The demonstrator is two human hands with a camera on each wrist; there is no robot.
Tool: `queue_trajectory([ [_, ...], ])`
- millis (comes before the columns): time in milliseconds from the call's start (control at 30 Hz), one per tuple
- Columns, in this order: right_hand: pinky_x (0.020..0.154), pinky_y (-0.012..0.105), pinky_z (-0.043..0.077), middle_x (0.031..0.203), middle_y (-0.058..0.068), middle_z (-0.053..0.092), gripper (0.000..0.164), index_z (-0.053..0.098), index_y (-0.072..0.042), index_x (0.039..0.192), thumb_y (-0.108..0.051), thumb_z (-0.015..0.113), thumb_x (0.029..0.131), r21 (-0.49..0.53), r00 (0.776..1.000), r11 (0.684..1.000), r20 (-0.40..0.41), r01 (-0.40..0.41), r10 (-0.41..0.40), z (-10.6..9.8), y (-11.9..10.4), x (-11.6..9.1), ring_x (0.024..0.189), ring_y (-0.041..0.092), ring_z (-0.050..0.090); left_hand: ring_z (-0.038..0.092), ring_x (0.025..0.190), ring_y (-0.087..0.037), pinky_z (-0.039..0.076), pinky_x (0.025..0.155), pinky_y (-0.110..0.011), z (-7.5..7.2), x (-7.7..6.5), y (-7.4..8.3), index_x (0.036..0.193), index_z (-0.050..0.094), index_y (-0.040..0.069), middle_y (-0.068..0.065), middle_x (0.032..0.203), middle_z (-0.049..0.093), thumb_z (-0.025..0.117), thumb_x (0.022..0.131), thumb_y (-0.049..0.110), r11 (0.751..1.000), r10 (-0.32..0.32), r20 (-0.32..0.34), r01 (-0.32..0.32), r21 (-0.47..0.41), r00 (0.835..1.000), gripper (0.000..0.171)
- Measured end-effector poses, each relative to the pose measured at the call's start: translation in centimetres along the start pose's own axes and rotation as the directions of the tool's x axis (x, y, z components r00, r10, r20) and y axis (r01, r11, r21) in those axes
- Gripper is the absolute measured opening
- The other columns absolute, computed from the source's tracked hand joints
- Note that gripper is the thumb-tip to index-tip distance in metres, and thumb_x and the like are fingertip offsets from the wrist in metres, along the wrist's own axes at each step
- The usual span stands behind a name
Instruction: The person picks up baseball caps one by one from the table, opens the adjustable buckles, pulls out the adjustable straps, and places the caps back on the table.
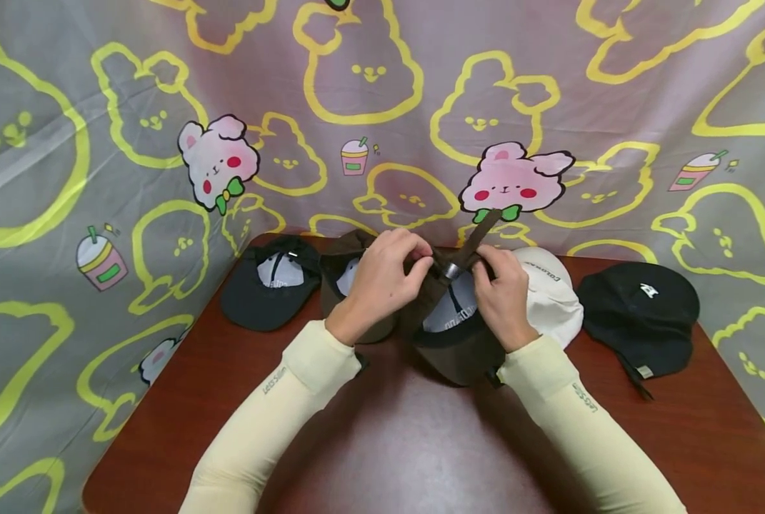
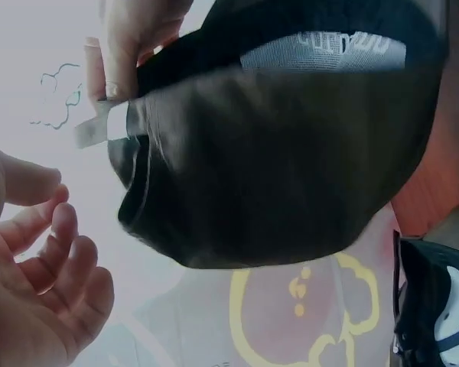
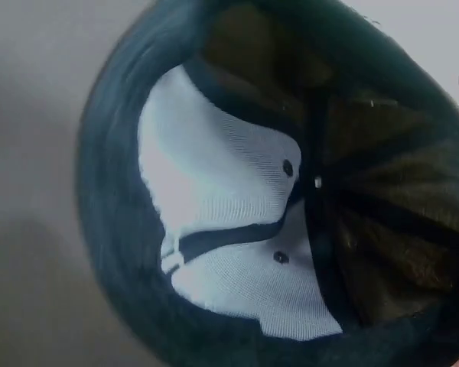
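A dark brown baseball cap [image 1: 459, 357] is held up over the table, its inside with a pale lining [image 3: 214, 168] turned toward me. My right hand [image 1: 503, 293] grips its back edge beside a silver buckle [image 1: 451, 270]. From the buckle a brown strap [image 1: 483, 234] sticks up, its free end loose. Close by on the other side of the buckle is my left hand [image 1: 388, 275]. In the left wrist view the left hand [image 2: 50, 260] has loosely bent fingers, apart from the strap end [image 2: 90, 133], with nothing between them.
On the reddish-brown table [image 1: 183, 428], a black cap [image 1: 263, 303] lies at the left and another brown cap [image 1: 378, 331] behind my left wrist. To the right sit a white cap [image 1: 552, 296] and a black cap [image 1: 642, 314]. A patterned cloth [image 1: 414, 86] hangs behind the table.
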State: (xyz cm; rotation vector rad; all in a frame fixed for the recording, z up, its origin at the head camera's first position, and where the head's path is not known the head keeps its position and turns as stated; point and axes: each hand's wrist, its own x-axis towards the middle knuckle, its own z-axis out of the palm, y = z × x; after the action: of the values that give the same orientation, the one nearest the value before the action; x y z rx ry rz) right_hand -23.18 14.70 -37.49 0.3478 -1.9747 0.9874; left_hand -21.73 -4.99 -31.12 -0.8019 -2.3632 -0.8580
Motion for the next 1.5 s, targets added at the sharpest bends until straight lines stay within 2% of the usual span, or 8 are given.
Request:
queue_trajectory([
  [300, 0.075, 0.048, 0.048, 0.089, 0.021, 0.071, 0.015, 0.074, -0.001, 0.098, 0.0, 0.065, 0.086, 0.012, 1.0, 1.0, 0.014, 0.0, 0.0, -0.2, -0.9, 0.3, 0.085, 0.036, 0.065, 0.058, 0.09, -0.02, 0.049, 0.081, -0.035, 1.4, 1.1, 0.6, 0.102, 0.076, 0.012, -0.002, 0.093, 0.068, 0.07, 0.091, 0.022, 1.0, 0.003, 0.062, -0.004, 0.022, 0.998, 0.016],
  [467, 0.068, 0.046, 0.046, 0.079, 0.021, 0.069, 0.01, 0.073, 0.0, 0.091, -0.001, 0.067, 0.083, -0.006, 1.0, 1.0, 0.009, 0.007, -0.007, -0.2, -1.1, 0.4, 0.075, 0.036, 0.063, 0.058, 0.092, -0.02, 0.045, 0.08, -0.039, 2.3, 1.1, 1.0, 0.106, 0.077, 0.016, 0.0, 0.096, 0.068, 0.072, 0.09, 0.026, 0.997, 0.022, 0.025, -0.024, 0.078, 0.999, 0.02],
  [600, 0.066, 0.045, 0.045, 0.079, 0.021, 0.07, 0.01, 0.075, -0.001, 0.092, -0.003, 0.068, 0.085, -0.023, 1.0, 1.0, 0.027, 0.002, -0.001, -0.2, -1.2, 0.4, 0.073, 0.036, 0.064, 0.057, 0.091, -0.019, 0.043, 0.078, -0.037, 2.7, 0.8, 1.2, 0.099, 0.077, 0.017, 0.001, 0.094, 0.066, 0.073, 0.089, 0.026, 0.995, 0.038, -0.025, -0.036, 0.097, 0.999, 0.013],
  [733, 0.067, 0.046, 0.046, 0.082, 0.021, 0.072, 0.013, 0.076, -0.002, 0.094, -0.004, 0.067, 0.085, -0.029, 0.999, 1.0, 0.039, -0.009, 0.01, -0.3, -1.1, 0.5, 0.075, 0.035, 0.065, 0.057, 0.086, -0.019, 0.044, 0.075, -0.035, 2.8, 0.8, 1.3, 0.093, 0.075, 0.015, 0.001, 0.089, 0.066, 0.072, 0.09, 0.022, 0.996, 0.06, -0.051, -0.056, 0.071, 0.997, 0.008],
  [867, 0.073, 0.047, 0.048, 0.086, 0.019, 0.073, 0.013, 0.076, -0.003, 0.095, -0.004, 0.069, 0.084, -0.038, 0.998, 0.999, 0.061, -0.01, 0.012, -0.5, -0.9, 0.3, 0.08, 0.035, 0.066, 0.059, 0.081, -0.017, 0.047, 0.073, -0.033, 2.4, 1.1, 1.3, 0.092, 0.072, 0.011, -0.001, 0.087, 0.068, 0.069, 0.092, 0.017, 0.999, 0.033, -0.057, -0.032, 0.006, 0.998, 0.006],
  [1067, 0.081, 0.044, 0.046, 0.1, 0.017, 0.074, 0.021, 0.074, -0.002, 0.105, -0.005, 0.075, 0.084, 0.003, 0.99, 0.997, 0.122, 0.075, -0.075, -0.6, -0.6, -0.2, 0.09, 0.034, 0.062, 0.058, 0.071, -0.012, 0.048, 0.064, -0.025, 2.0, 1.2, 1.3, 0.092, 0.072, 0.01, -0.002, 0.087, 0.069, 0.068, 0.093, 0.016, 0.997, -0.036, -0.036, 0.034, -0.069, 0.999, 0.007],
  [1300, 0.085, 0.039, 0.044, 0.095, 0.02, 0.073, 0.015, 0.075, 0.002, 0.096, 0.001, 0.076, 0.081, 0.148, 0.971, 0.962, 0.038, 0.229, -0.237, -0.6, -0.3, -0.2, 0.09, 0.036, 0.06, 0.059, 0.069, -0.011, 0.048, 0.064, -0.026, 2.1, 1.1, 1.4, 0.092, 0.074, 0.011, 0.0, 0.086, 0.071, 0.068, 0.093, 0.018, 0.995, -0.059, -0.052, 0.055, -0.082, 0.997, 0.01],
  [1500, 0.081, 0.036, 0.042, 0.09, 0.016, 0.074, 0.011, 0.076, 0.0, 0.092, 0.003, 0.075, 0.082, 0.145, 0.97, 0.962, 0.037, 0.234, -0.241, -0.6, -0.1, -0.2, 0.087, 0.032, 0.059, 0.059, 0.062, -0.01, 0.045, 0.058, -0.023, 1.8, 1.2, 1.2, 0.089, 0.073, 0.009, -0.001, 0.08, 0.073, 0.067, 0.093, 0.018, 0.996, -0.045, -0.112, 0.036, -0.083, 0.993, 0.011],
])
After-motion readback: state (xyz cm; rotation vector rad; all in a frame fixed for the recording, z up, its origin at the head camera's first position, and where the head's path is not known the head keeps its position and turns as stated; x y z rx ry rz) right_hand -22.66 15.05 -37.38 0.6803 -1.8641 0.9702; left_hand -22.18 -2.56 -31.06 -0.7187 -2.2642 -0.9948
